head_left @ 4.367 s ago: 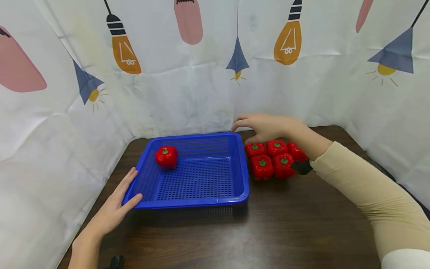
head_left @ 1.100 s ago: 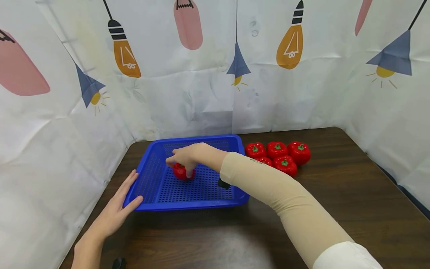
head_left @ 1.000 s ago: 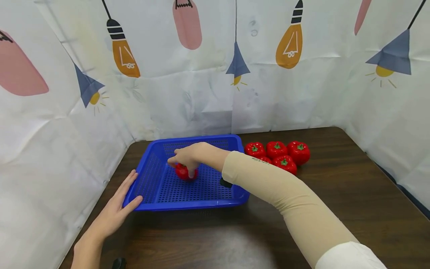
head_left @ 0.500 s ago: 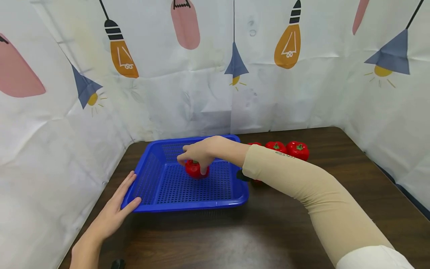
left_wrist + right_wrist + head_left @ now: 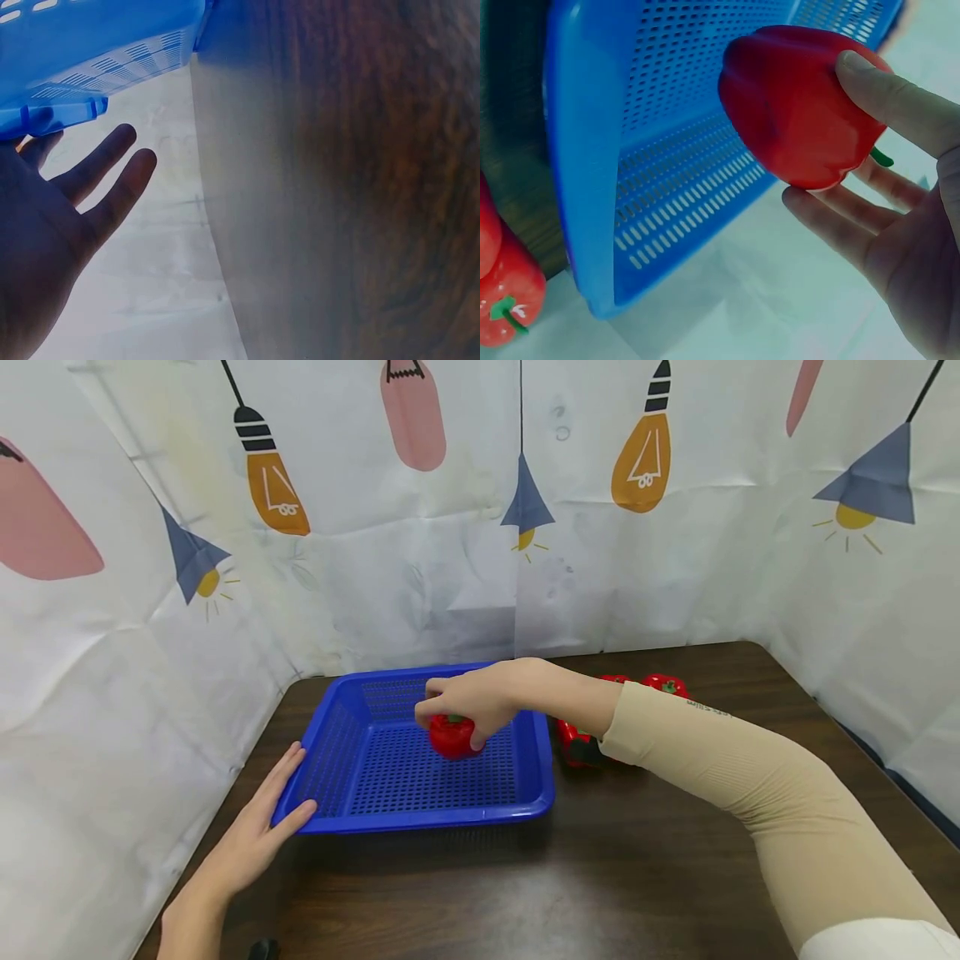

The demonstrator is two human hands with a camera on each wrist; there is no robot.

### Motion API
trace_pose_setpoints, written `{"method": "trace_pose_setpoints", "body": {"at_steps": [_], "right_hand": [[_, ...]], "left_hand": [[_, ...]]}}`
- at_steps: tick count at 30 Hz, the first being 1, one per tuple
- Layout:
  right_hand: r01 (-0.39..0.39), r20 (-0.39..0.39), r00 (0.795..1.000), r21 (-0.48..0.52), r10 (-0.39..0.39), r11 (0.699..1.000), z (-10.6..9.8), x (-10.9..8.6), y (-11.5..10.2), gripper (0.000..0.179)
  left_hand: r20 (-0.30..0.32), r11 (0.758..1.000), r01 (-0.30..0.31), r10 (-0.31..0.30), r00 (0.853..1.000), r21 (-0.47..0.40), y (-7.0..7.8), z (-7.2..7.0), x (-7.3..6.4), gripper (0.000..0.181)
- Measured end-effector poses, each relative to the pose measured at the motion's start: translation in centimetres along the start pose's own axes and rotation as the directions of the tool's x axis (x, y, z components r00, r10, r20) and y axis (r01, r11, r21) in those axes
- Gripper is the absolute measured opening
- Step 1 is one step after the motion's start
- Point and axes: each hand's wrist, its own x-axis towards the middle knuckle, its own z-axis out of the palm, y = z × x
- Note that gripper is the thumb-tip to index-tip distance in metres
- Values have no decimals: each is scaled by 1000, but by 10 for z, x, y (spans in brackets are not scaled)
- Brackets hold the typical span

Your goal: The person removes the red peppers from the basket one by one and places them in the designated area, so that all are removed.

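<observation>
My right hand (image 5: 480,697) grips a red bell pepper (image 5: 452,737) over the blue plastic basket (image 5: 420,819). In the right wrist view the thumb presses one side of the pepper (image 5: 802,105) and the fingers support the other, its green stem toward the palm. My left hand (image 5: 255,827) rests against the basket's left front corner, fingers straight along the rim. From the left wrist view, the left hand (image 5: 45,232) has its fingers spread beside the basket's outer wall (image 5: 97,45). No other pepper shows inside the basket.
More red bell peppers (image 5: 663,685) stand on the dark wooden table (image 5: 645,860) right of the basket, partly hidden by my right forearm. Two of them (image 5: 514,289) show in the right wrist view. A white patterned curtain (image 5: 450,568) hangs behind the table and along both sides.
My right hand first reached over the peppers at the right, then took the pepper in the basket. Holding it, the hand has moved rightward across the basket. The left hand has stayed put.
</observation>
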Motion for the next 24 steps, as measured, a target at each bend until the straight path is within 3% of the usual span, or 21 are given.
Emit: {"method": "trace_pose_setpoints", "body": {"at_steps": [12,24], "right_hand": [[23,-91,996,57,-18,998,-5,-44,0,60],[20,-180,984,72,-7,997,8,-91,11,56]], "left_hand": [[0,1000,11,-11,1000,-13,-1,2,3,74],[-3,1000,15,-15,1000,-9,-2,1,1,74]]}}
